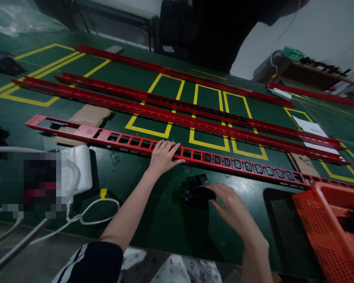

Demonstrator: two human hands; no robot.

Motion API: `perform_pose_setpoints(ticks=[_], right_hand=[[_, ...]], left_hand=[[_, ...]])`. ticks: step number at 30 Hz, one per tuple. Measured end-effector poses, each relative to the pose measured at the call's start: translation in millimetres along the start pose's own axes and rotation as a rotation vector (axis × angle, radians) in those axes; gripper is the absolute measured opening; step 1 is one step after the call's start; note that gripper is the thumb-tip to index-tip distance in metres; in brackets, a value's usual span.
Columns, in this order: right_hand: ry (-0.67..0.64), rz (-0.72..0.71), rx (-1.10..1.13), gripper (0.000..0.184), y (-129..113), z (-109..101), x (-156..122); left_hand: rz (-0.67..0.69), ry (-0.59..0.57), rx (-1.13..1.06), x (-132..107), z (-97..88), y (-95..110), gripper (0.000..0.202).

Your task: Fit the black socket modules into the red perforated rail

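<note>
the right hand (pixel 231 208) covers the near side of a small black part (pixel 196 193); its shape and the grip upon it cannot be made out. the left hand (pixel 163 157) lies over several slots of the nearest red rail (pixel 129 140), hiding them. that rail's far end passes behind the orange basket (pixel 324 224), which is cut off by the right and lower edges. a blurred block (pixel 32 184) masks whatever sits at the left on the tabletop (pixel 153 220). a white cable (pixel 85 214) runs out at the left edge. a dark figure (pixel 212 31) at the top is cut off. items on the far shelf (pixel 312 67) are too small to tell.
</note>
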State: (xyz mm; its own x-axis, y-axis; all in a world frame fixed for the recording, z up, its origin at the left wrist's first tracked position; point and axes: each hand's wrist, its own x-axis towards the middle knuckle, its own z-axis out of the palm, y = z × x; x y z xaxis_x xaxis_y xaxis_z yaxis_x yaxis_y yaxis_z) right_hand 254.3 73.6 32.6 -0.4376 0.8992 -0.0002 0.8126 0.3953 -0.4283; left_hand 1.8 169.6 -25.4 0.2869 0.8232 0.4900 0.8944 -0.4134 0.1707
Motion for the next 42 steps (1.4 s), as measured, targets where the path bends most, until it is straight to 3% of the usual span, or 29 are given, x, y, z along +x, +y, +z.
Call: perform_pose_setpoints(ticks=[5,9,16,21,26,42], right_hand=[[0.24,0.076,0.138,0.028,16.9,-19.6,-6.7],[0.401,0.116,0.275,0.026,20.2,-22.1,11.8],[0.589,0.103,0.464,0.03,19.9,15.3,81.2],[0.716,0.127,0.5,0.027,19.4,43.9,103.0],[0.733,0.082,0.446,0.025,20.7,54.1,100.8],[0.709,0.015,0.351,0.022,9.3,53.8,100.7]], left_hand=[[-0.002,0.009,-0.006,0.0,0.8,-0.2,0.06],[-0.004,0.006,-0.01,0.3,0.8,-0.2,0.06],[-0.009,-0.001,-0.013,-0.3,0.7,-0.1,0.055],[0.006,0.014,0.004,-0.6,1.0,-0.6,0.059],[0.007,0.017,-0.006,-0.4,1.0,-0.4,0.062],[0.011,0.022,0.017,-0.7,1.2,-0.4,0.06]])
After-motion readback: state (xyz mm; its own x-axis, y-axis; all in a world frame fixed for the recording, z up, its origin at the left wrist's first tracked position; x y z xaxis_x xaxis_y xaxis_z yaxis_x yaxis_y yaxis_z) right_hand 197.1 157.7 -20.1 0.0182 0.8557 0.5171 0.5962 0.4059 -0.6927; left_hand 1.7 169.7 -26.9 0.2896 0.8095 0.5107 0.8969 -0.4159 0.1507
